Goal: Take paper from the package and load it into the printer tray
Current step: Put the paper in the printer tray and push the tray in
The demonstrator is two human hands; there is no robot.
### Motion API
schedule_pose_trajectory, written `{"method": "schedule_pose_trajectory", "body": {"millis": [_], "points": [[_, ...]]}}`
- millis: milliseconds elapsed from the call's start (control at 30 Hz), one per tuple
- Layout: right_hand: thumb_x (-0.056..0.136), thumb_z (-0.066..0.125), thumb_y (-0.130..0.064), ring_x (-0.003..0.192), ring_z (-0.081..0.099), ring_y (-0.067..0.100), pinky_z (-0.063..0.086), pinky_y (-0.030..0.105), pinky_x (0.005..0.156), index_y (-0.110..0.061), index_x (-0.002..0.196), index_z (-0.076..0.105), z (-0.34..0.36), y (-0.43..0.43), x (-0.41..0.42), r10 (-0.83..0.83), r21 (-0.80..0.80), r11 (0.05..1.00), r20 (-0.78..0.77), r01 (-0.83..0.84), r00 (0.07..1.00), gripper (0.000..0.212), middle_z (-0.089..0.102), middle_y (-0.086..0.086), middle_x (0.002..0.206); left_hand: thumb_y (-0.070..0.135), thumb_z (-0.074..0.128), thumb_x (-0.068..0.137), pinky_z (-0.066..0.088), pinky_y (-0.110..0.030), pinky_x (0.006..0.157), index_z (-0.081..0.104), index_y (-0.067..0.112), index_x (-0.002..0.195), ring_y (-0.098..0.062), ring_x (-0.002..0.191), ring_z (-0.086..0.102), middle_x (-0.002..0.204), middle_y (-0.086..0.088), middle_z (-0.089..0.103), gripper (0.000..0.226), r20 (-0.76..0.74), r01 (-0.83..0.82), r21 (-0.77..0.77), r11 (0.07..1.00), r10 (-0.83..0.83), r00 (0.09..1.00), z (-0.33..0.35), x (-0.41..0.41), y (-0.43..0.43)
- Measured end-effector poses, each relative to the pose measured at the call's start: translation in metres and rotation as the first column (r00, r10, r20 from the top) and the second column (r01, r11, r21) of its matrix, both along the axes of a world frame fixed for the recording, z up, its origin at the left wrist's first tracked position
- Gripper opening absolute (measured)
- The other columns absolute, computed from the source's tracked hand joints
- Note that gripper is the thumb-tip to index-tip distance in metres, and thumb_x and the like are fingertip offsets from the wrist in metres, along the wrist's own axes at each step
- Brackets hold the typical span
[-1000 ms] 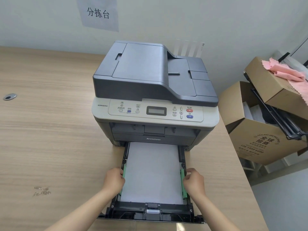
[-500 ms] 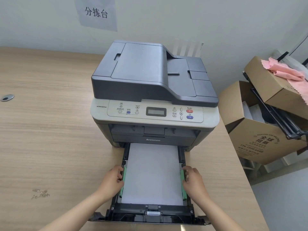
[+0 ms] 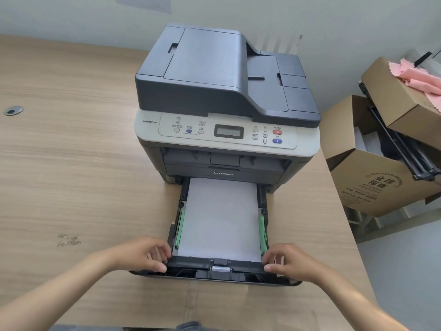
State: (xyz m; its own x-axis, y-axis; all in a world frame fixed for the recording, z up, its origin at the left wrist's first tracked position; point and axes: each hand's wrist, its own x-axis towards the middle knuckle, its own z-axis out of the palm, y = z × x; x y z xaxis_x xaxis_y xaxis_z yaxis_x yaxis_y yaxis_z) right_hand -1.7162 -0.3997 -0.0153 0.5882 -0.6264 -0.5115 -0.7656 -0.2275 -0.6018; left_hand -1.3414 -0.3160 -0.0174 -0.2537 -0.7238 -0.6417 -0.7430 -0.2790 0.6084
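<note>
The paper (image 3: 220, 217) lies flat in the pulled-out tray (image 3: 216, 271) at the desk's near edge, between green guides. The left hand (image 3: 145, 255) and right hand (image 3: 285, 260) pinch the tray's front corners, probably to slide it squarely into the printer (image 3: 226, 111).

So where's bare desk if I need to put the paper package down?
Left of the printer, the desk is bare from the round cable hole to the near edge. Right of the tray only a narrow strip remains before the boxes.

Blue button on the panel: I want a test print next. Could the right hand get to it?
Probably yes: the right hand only grips the tray corner, and nothing stands between it and the blue button.
</note>
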Motion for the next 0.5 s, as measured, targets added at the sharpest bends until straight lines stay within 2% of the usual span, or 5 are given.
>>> {"method": "schedule_pose_trajectory", "body": {"millis": [67,167,200,333,500], "points": [[0.079,0.068,-0.036,0.073,0.057,-0.004,0.047,0.011,0.065,-0.040,0.083,0.064,0.001,0.005,-0.011,-0.012,0.021,1.000,0.002,0.012,1.000,0.007,0.061,-0.019,0.083,0.030,0.074,0.075,0.047,-0.002,0.072,0.060,0.041,0.089,0.016,0.075,0.059,0.087,0.024,0.061,0.023,-0.013,-0.010,0.012,1.000,0.010,1.000,0.002,0.007,0.004],[0.075,0.073,-0.036,0.088,0.058,-0.003,0.047,0.009,0.073,-0.043,0.090,0.062,0.002,0.012,-0.026,-0.034,0.055,0.998,0.038,0.032,0.999,0.020,0.061,-0.021,0.098,0.032,0.077,0.071,0.047,-0.014,0.090,0.055,0.044,0.097,0.010,0.093,0.057,0.106,0.025,0.058,0.036,-0.002,0.035,0.031,0.999,-0.035,0.999,0.007,0.018,0.012],[0.074,0.075,-0.036,0.094,0.057,-0.003,0.048,0.009,0.076,-0.043,0.094,0.062,0.003,0.014,-0.030,-0.032,0.066,0.997,0.044,0.029,0.999,0.025,0.060,-0.022,0.104,0.031,0.077,0.070,0.046,-0.014,0.092,0.053,0.044,0.100,0.007,0.097,0.055,0.109,0.026,0.056,0.041,0.012,0.058,0.042,0.997,-0.059,0.998,0.007,0.022,0.016],[0.076,0.072,-0.019,0.102,0.055,-0.008,0.044,0.003,0.083,-0.029,0.108,0.065,0.001,0.020,-0.039,0.047,0.014,0.999,0.032,-0.047,0.998,0.034,0.051,-0.030,0.114,0.019,0.073,0.074,0.040,0.001,0.082,0.055,0.039,0.101,0.011,0.094,0.052,0.101,0.022,0.055,0.037,0.104,0.143,-0.014,0.990,-0.141,0.985,0.002,0.031,0.029],[0.081,0.067,-0.015,0.096,0.054,-0.019,0.047,0.006,0.081,-0.023,0.096,0.070,-0.005,0.024,-0.047,0.093,-0.114,0.990,0.062,-0.086,0.994,0.017,0.051,-0.029,0.114,0.013,0.070,0.080,0.046,-0.002,0.074,0.070,0.020,0.093,0.012,0.078,0.058,0.089,0.018,0.060,0.015,0.113,0.135,-0.131,0.982,-0.120,0.986,0.001,0.032,0.026]]}}
